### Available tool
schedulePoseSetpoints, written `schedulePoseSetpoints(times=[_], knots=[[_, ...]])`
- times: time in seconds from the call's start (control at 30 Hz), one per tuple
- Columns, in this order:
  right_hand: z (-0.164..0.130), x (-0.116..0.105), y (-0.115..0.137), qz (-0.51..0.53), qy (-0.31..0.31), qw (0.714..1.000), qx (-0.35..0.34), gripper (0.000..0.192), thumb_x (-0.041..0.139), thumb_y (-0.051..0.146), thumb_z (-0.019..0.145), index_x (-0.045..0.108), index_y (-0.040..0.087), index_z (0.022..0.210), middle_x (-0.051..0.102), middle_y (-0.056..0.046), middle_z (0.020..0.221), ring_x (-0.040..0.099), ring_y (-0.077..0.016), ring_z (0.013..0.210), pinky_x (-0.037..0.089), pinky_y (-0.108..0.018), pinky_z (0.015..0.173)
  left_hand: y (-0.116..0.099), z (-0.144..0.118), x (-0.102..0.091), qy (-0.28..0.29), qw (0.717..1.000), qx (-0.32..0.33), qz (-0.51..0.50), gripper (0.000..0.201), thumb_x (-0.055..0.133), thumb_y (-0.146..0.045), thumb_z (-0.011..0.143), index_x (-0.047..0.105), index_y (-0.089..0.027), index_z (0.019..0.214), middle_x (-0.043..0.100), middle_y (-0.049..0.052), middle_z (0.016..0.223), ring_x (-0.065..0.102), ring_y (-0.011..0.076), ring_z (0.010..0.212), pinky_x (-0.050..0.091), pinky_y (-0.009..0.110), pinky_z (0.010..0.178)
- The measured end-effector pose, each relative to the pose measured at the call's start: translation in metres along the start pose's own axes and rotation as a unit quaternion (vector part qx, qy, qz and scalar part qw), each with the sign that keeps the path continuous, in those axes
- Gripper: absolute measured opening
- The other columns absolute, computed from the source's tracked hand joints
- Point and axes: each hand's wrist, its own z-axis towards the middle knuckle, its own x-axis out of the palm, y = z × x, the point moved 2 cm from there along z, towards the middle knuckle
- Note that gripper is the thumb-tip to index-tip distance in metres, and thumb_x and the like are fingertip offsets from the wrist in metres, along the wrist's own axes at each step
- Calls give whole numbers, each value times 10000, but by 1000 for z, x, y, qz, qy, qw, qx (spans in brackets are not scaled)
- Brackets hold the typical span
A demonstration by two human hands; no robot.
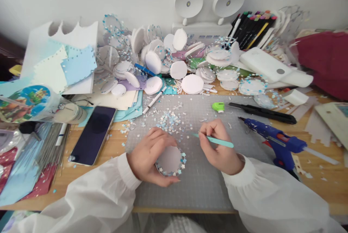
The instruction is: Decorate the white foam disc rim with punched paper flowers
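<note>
My left hand (153,155) curls around a round white disc (169,158), thumb at its near edge and fingers over its far edge. Small blue and white paper flowers (182,167) line the disc's right and near rim. In my right hand (214,146) is a pair of mint-green tweezers (221,142), pinched between thumb and fingers, tip pointing left. The tip is near a loose white flower on the grey cutting mat (201,189). Beyond my left hand lies a scattered pile of tiny blue and white flowers (168,120).
A black cutter knife (266,112), a blue glue gun (274,137) and a small green tool (218,107) lie at right. On the left are a phone (94,135) and wires (53,149). White discs (192,83) crowd the back, before a twin-head lamp (201,28).
</note>
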Motion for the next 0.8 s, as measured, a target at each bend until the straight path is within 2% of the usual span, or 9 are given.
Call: schedulePoseSetpoints(times=[0.23,0.37,0.47,0.63,0.8], knots=[[-1,1,-1,26,27,999,11,222,449,105,858,282,240,804,344,49,707,331,-97,544,302,-243,490,-1,1,0,-1,1000,-1,-5,605,703,-511,642,467,-179,1090,639,91,915,584,244,825,423,397,776],[1,-1,-4,-4,-12,1000,7,241,476,97,840,287,240,793,345,53,686,341,-102,542,311,-256,505,0,1,0,-1,1000,0,-5,591,690,-508,647,474,-183,1091,643,89,924,587,243,829,423,395,782],[3,-3,-8,-39,-52,998,8,239,495,101,833,303,237,786,366,47,688,363,-108,559,331,-270,533,0,0,-1,-1,1000,-4,-3,595,690,-511,641,473,-187,1090,646,89,925,588,240,829,422,390,789],[5,-4,-10,-74,-60,995,11,220,515,138,845,326,237,789,410,34,702,406,-113,567,367,-274,540,0,-1,0,-5,1000,3,0,598,690,-505,645,465,-184,1097,643,95,926,591,245,832,425,394,786],[5,-5,-7,-95,-88,991,11,159,591,194,839,439,230,870,533,-7,797,553,-145,700,456,-285,619,0,0,0,-5,1000,7,7,619,701,-502,639,461,-174,1105,641,102,930,590,248,843,430,399,786]])
